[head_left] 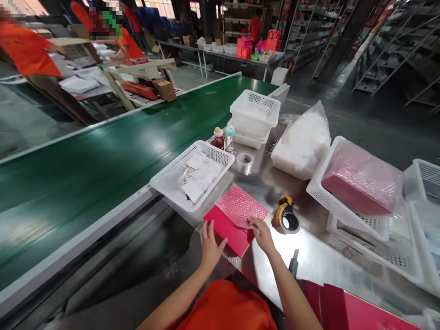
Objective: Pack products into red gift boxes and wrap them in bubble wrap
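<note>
A flat red box or folder lies on the metal table in front of me, its far half covered by a sheet of bubble wrap. My left hand rests at the near left edge of the red piece, fingers spread. At the right side, my right hand pinches the edge of the bubble wrap between thumb and fingers. More bubble wrap shows under the near edge. Just right of my right hand sits a yellow-and-black tape dispenser.
A white basket with papers stands beside the green conveyor belt. Further back are a tape roll and stacked baskets. On the right, a basket holds bubble-wrapped red items; a dark-handled tool and red boxes lie nearer.
</note>
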Tool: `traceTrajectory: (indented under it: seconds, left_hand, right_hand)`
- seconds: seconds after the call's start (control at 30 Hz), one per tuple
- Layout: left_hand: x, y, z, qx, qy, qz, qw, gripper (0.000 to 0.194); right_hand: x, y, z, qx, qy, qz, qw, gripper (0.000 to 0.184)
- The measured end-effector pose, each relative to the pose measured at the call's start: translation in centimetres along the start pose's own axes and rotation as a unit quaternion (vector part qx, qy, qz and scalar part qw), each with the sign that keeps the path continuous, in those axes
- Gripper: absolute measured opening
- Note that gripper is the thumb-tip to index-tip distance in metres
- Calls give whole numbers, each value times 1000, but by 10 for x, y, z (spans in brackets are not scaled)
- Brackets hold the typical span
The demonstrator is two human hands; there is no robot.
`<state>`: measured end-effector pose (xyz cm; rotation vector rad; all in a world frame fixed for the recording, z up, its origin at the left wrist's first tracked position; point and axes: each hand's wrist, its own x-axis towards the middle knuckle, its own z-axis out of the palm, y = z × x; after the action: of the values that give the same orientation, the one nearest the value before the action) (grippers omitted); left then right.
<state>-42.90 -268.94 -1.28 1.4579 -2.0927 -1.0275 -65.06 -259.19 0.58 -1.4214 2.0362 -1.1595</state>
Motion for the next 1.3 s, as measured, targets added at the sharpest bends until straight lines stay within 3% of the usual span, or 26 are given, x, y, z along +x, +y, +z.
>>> traceTrajectory:
  seconds: [0.07,0.13,0.17,0.23,0.4,0.53,0.67,0.83,0.97,1.1,1.2,1.3]
  left_hand:
    - [-10,-19,-3,-184,21,-184,965,65]
    - [-15,-30,-7,-324,-12,-323,889,48]
    - [-16,-33,-8,-371,-34,-355,858,39]
    - [-16,-33,-9,-430,-70,-366,822,27]
    - [-9,-23,1,-521,-97,-391,753,28]
    - [-8,-23,1,-533,-85,-403,740,19]
    - [-14,-27,-10,-554,-90,-388,731,17]
    - [-12,-23,-12,-575,-119,-391,709,38]
    - [-2,-14,-1,-570,-142,-388,710,62]
    - [9,-7,5,-560,-153,-378,722,69]
    - [15,-2,8,-551,-153,-377,729,68]
    - [24,7,17,-545,-163,-372,733,65]
  right_hand:
    - [0,2,0,-18,-2,-3,1000,22]
    - [0,2,-3,-47,-15,-11,999,24]
    - [-1,1,-5,-71,-28,-19,997,26]
    - [-1,-4,-8,-133,-71,-37,988,29]
    - [1,-31,6,-322,-150,-20,934,43]
    - [1,-52,31,-438,-124,-7,890,56]
    - [-2,-54,34,-469,-149,-37,870,42]
    - [-8,-42,23,-455,-183,-52,870,37]
    - [-18,-45,36,-433,-147,-4,890,46]
    - [-32,-55,62,-443,-134,47,885,99]
    - [-38,-56,74,-460,-131,93,873,94]
    - [-32,-43,71,-440,-103,117,884,92]
